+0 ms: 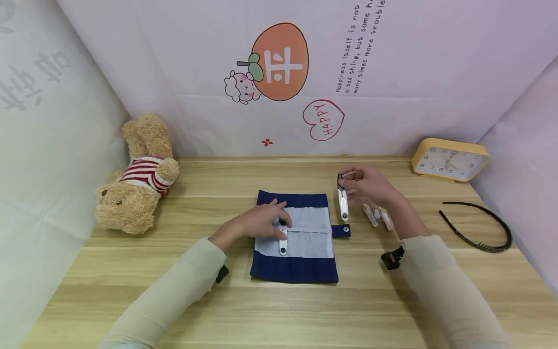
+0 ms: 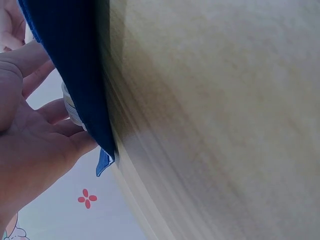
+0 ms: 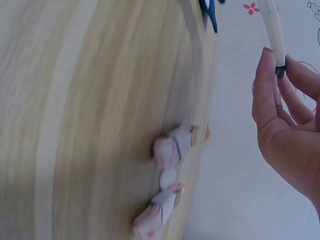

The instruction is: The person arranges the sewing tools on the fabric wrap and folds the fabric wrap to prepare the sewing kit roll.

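Observation:
A navy cloth roll-up pouch with a grey lining lies unfolded on the wooden table. My left hand rests over its left part, fingers spread and touching it. Under its thumb and fingers lies a slim white tool with a dark round dot, partly hidden. In the left wrist view those fingers reach over the navy edge. Beyond the pouch's right edge, my right hand pinches a similar white tool by its black loop. That tool hangs with its dotted end down, close to the snap strap.
Small pink-and-white pieces lie below my right hand. A black headband and a yellow clock are at the right. At the left, a teddy bear lies against the wall. A printed white backdrop rises behind the table.

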{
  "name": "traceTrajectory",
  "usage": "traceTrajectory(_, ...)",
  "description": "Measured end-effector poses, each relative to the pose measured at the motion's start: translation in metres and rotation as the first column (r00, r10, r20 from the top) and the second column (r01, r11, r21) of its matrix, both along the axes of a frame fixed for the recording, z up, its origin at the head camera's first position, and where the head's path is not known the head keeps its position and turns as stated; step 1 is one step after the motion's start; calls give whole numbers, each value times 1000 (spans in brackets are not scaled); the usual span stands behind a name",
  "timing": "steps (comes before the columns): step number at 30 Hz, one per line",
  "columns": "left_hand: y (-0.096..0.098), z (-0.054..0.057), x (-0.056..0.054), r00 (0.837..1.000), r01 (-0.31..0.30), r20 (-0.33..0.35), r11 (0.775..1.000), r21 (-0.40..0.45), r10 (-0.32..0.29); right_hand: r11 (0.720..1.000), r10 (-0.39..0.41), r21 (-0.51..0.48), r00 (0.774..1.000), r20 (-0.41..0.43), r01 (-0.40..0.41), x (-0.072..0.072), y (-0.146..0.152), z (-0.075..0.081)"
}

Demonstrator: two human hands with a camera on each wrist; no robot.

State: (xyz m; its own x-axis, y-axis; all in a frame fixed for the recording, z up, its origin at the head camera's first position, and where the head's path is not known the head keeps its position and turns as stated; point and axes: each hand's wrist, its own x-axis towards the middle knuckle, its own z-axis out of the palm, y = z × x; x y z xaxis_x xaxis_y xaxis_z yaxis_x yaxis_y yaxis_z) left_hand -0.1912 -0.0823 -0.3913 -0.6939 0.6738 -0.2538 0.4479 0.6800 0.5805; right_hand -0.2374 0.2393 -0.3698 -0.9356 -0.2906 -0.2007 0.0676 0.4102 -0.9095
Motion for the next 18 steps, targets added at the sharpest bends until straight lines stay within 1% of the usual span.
traceTrajectory(6,0,1,0,1000,8,-5,1000,4,-8,997,-26,-77,1000,9,27,-3,-15,0)
traceTrajectory(13,1,1,0,1000,7,-7,1000,-1,-7,996,-21,-92,1000,5,22,-6,-33,-2)
traceTrajectory(18,2,1,0,1000,0,-4,1000,-9,0,995,-32,-98,999,9,33,-8,-41,-6)
